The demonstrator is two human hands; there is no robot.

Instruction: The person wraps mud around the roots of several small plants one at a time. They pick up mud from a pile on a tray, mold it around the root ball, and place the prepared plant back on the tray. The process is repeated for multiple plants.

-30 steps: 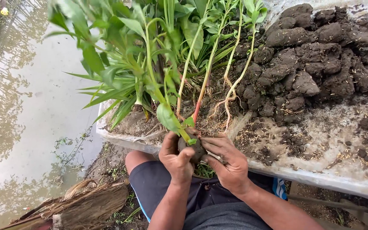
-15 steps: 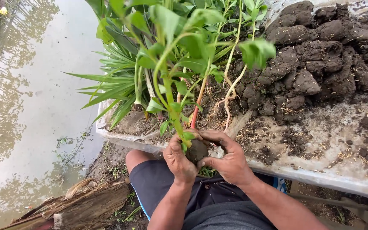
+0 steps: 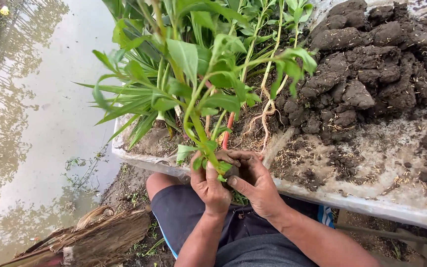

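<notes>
Inspector: Status of hands?
Assessor: Left hand and right hand are cupped tight around the seedling root ball at the tray edge; shaping step. Next likely needs firm, even pressure.

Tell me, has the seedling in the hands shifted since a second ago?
Yes. The seedling now stands more upright, its leafy top swung right toward the soil pile; its base stays pressed between the left hand and right hand at the tray rim.

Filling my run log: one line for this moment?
left hand: grips seedling | right hand: cups soil ball | mud clods on tray
</notes>
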